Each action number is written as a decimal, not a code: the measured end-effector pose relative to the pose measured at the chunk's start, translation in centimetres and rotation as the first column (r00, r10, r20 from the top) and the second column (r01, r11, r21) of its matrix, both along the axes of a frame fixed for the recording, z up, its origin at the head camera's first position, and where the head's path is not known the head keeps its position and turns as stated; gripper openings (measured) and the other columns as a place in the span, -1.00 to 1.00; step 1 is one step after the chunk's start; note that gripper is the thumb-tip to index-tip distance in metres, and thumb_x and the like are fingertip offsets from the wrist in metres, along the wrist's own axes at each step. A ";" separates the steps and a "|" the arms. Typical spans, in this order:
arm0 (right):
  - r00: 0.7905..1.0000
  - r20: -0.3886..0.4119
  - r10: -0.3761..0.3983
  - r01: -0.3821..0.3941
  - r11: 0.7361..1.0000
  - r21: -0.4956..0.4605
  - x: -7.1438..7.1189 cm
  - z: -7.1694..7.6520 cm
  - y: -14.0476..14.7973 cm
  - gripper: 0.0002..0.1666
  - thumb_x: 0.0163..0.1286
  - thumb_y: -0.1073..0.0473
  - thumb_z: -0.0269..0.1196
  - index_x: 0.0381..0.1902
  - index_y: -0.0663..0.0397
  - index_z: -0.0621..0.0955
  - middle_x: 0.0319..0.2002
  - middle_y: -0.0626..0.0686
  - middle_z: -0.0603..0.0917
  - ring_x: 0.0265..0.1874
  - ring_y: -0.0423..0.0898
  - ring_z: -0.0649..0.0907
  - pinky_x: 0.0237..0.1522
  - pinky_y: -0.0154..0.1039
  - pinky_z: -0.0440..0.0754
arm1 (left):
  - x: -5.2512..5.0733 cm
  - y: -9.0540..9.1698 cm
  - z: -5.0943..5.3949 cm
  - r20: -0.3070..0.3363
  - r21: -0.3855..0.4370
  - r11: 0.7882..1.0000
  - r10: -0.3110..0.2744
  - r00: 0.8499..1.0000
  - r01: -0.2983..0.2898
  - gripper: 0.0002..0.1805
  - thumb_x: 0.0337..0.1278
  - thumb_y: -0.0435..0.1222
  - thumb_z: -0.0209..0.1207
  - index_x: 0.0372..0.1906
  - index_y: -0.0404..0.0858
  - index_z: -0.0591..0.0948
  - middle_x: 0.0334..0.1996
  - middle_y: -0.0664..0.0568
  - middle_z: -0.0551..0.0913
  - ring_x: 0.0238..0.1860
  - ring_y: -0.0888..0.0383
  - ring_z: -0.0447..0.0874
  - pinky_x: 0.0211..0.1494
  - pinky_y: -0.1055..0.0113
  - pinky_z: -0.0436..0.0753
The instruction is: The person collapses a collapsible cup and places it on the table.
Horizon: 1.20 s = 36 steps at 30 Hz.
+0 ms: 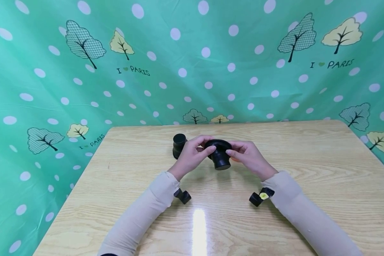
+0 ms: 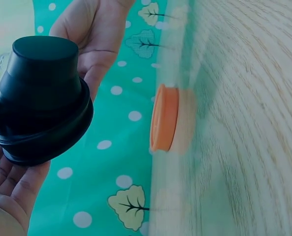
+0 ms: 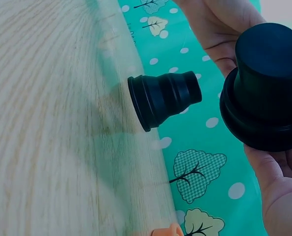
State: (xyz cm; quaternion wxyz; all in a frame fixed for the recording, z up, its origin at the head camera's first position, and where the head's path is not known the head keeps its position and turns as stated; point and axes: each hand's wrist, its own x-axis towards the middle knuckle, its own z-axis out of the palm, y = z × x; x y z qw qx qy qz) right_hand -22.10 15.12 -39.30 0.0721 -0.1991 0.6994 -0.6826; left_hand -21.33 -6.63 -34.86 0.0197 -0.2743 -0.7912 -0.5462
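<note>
Both hands hold a black, stepped collapsible cup (image 1: pixel 221 160) above the table, its closed narrow end toward me and its wide rim away. The left hand (image 1: pixel 193 155) pinches the left of the rim, thumb in front and fingers behind. On the opposite side the right hand (image 1: pixel 249 159) grips the rim likewise. In the left wrist view, the cup (image 2: pixel 42 98) has a slanted fold near its rim. A second black stepped cup (image 3: pixel 163 98) stands upside down on the table, left of and behind the hands. An orange ring-shaped piece (image 2: pixel 166 118) rests on the table, mostly hidden behind the right hand in the head view.
The pale wood-grain table (image 1: pixel 307 160) reaches back to a green dotted curtain (image 1: pixel 166 89) printed with trees. Small black wrist cameras hang under both sleeves, the left camera (image 1: pixel 185 197) and the right camera (image 1: pixel 256 199). Light reflects off the tabletop in front.
</note>
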 end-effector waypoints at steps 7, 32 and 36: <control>1.000 -0.010 0.002 -0.002 1.000 0.004 0.0 0.0 -0.1 -0.55 0.35 0.27 0.20 0.11 0.49 0.49 -0.14 -0.14 0.68 -0.21 -0.25 0.66 -0.13 -0.37 0.62 | -0.8 0.1 -1.2 0.020 -0.014 1.000 0.013 1.000 -0.013 -0.70 0.24 -0.34 0.17 0.02 -0.41 0.56 -0.19 -0.19 0.65 -0.19 0.06 0.61 -0.20 0.39 0.64; 1.000 -0.009 -0.017 0.017 0.999 0.042 0.1 0.2 -0.2 -0.58 0.34 0.30 0.20 0.10 0.46 0.51 -0.14 -0.10 0.68 -0.22 -0.28 0.66 -0.16 -0.42 0.61 | -2.2 -0.1 -3.1 -0.029 -0.023 0.998 0.051 0.998 -0.052 -0.74 0.22 -0.16 0.20 -0.09 -0.24 0.63 -0.34 0.02 0.67 -0.29 0.22 0.60 -0.25 0.37 0.63; 1.000 -0.020 -0.023 0.024 0.998 0.051 0.1 0.2 -0.3 -0.58 0.35 0.30 0.20 0.10 0.46 0.51 -0.11 0.01 0.68 -0.24 -0.28 0.66 -0.16 -0.40 0.63 | -2.4 -0.1 -3.4 -0.078 -0.046 0.996 0.070 0.994 -0.074 -0.77 0.22 -0.19 0.20 -0.13 -0.24 0.64 -0.37 0.04 0.67 -0.31 0.23 0.59 -0.32 0.38 0.62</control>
